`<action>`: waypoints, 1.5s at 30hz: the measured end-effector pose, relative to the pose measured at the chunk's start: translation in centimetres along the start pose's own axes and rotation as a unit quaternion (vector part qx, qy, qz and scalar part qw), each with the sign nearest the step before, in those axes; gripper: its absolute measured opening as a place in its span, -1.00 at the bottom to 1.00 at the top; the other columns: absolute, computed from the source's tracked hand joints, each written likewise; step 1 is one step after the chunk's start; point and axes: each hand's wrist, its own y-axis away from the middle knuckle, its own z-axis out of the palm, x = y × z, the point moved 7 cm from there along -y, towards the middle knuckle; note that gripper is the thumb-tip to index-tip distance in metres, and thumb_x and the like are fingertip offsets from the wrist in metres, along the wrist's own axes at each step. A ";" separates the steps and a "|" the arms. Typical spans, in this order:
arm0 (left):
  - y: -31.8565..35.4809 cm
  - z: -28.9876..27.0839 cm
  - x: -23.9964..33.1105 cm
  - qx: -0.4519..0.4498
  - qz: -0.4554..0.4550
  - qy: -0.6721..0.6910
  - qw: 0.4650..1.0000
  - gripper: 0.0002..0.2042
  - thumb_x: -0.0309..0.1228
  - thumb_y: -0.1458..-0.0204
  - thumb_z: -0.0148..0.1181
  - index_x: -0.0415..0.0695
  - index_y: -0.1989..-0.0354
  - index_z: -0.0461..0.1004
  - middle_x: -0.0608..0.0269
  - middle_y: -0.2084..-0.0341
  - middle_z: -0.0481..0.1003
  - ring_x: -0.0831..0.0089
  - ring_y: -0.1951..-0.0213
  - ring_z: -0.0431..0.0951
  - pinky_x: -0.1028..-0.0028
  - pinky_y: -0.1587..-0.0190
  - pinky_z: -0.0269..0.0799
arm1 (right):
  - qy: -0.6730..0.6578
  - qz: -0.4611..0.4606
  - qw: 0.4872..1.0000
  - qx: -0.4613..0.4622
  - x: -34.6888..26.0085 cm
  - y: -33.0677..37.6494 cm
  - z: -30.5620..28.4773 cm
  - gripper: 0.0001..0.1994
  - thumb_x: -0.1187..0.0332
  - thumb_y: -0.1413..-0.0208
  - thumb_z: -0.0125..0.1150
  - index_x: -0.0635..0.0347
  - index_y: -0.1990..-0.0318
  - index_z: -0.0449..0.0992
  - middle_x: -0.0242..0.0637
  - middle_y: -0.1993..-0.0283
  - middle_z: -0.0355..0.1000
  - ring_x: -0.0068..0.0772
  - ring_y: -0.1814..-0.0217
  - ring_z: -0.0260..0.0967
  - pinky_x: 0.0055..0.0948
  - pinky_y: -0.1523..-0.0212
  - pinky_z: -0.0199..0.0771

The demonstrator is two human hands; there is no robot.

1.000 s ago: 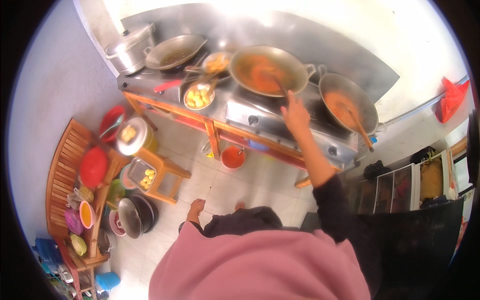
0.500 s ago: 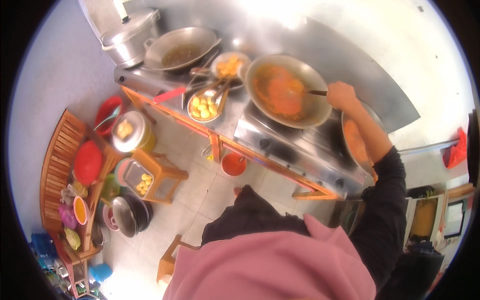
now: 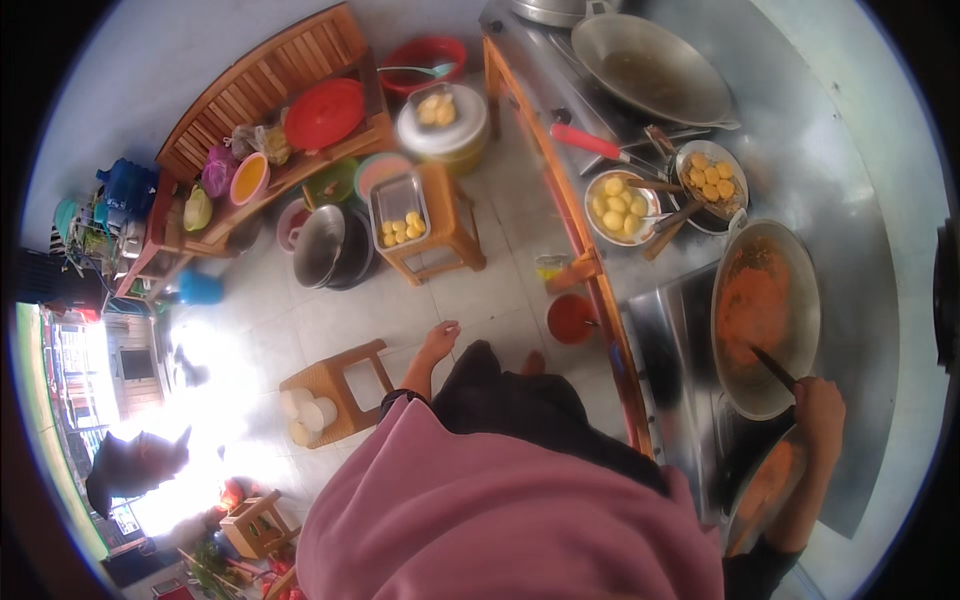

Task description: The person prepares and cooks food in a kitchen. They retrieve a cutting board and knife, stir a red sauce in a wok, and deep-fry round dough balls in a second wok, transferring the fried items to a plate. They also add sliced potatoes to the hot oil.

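A: What is held by the right hand (image 3: pixel 822 412)?

B: A dark utensil handle (image 3: pixel 775 368) is gripped by it, the fingers closed around the end. The handle is pointed toward 11 o'clock, into the wok of orange sauce (image 3: pixel 765 315) on the steel tabletop (image 3: pixel 850 200).

A: And the left hand (image 3: pixel 438 340)?

B: It is hanging free over the tiled floor (image 3: pixel 300 320), with the fingers loosely spread and nothing held. A small wooden stool (image 3: pixel 335 385) is seen near it at 8 o'clock, and a red bucket (image 3: pixel 572 318) is placed at its 3 o'clock.

A: What is found around the wok?

B: At 11 o'clock from it, a bowl of yellow balls (image 3: pixel 620 207) and a pan of fried balls (image 3: pixel 710 180) are standing just beside each other. A second orange-filled wok (image 3: pixel 765 490) is partly seen at 6 o'clock, below the right hand.
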 end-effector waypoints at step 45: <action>-15.8 18.8 37.8 -0.503 0.063 0.122 0.853 -0.28 0.19 -0.22 -0.13 -0.01 -0.41 -0.01 0.02 -0.15 0.36 0.14 -0.09 0.47 0.19 -0.06 0.44 | -0.139 0.363 0.921 -0.006 -6.7 1.4 3.9 -0.71 0.24 -0.14 0.04 0.21 0.21 0.63 -0.03 0.15 0.56 -0.01 0.06 0.53 -0.10 0.07 0.53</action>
